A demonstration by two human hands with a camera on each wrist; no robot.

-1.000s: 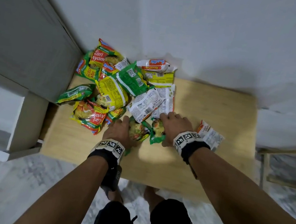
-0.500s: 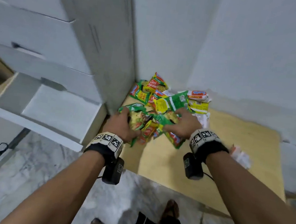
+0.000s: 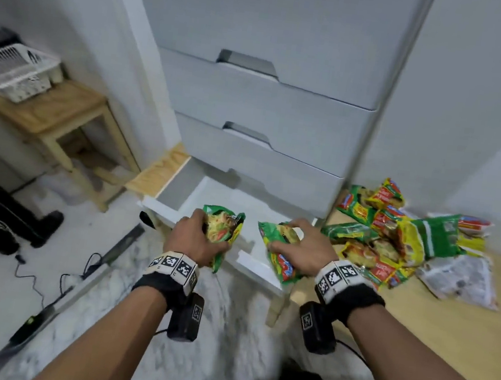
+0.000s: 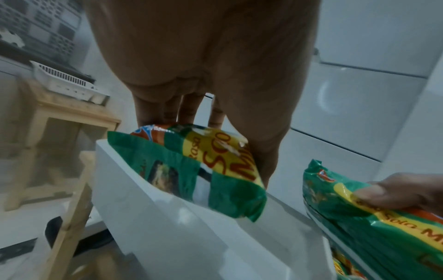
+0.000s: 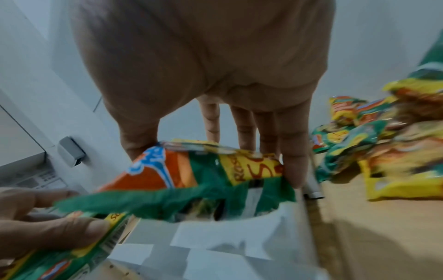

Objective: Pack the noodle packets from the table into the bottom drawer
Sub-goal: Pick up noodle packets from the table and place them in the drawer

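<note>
Left hand [image 3: 195, 240]: fingers and thumb curled round one green noodle packet [image 3: 223, 229], gripped from above, the packet held over the front left part of the open bottom drawer [image 3: 176, 186]; in the left wrist view the fingers [image 4: 153, 111] come down behind the packet [image 4: 189, 168] and the thumb runs along its right edge. Right hand [image 3: 302, 247]: likewise closed round a second green packet [image 3: 279, 251], thumb on the near left edge and fingers over the top, held above the drawer's front right corner beside the table [image 3: 415, 332]; the right wrist view shows the fingers [image 5: 293, 151] pressed against the crumpled wrapper [image 5: 196, 181]. Change since half a second ago: both hands were then down in the heap on the table, and each has since lifted away with a packet and swung left to the drawer; a second ago they were flat among the packets. Packets in hand: green film with a yellow band, red lettering and an orange-and-blue mark at one end, creased and blurred; whether either hand holds more than one cannot be told. Remaining heap of packets [image 3: 395, 241]: green, yellow, red and white wrappers piled at the table's far left corner against the drawer unit [image 3: 269, 112], whose two upper drawers are closed. Drawer interior white. Also present: a small wooden stool [image 3: 57, 119] bearing a white basket [image 3: 13, 72], left of the unit.
</note>
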